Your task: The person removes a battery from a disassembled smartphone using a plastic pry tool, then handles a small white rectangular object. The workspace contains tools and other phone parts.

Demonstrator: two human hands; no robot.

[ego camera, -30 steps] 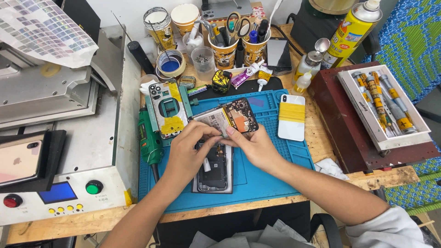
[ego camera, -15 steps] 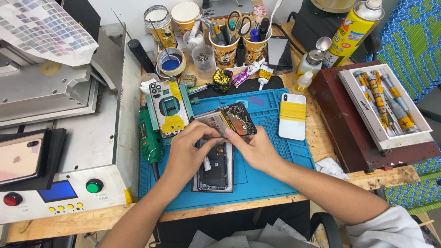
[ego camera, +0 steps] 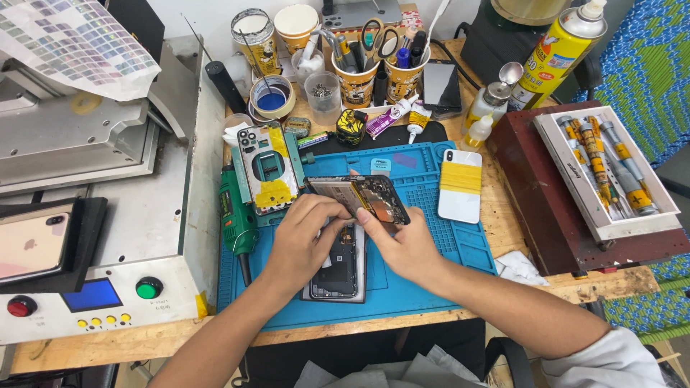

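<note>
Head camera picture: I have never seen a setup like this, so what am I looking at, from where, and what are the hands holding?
There is no machine arm here. A camera worn on the person's head looks down at their own two bare hands over a cluttered wooden workbench. The left hand and right hand together hold an opened phone part, tilted up, with its inner components showing. Under the hands an opened phone body lies flat on a blue work mat. On the mat there is also a white phone with a yellow band and a phone back in a frame, beside a green rotary tool. Cups of tools stand behind, a tray of screwdrivers is at the right, and a grey machine with buttons is at the left.
</note>
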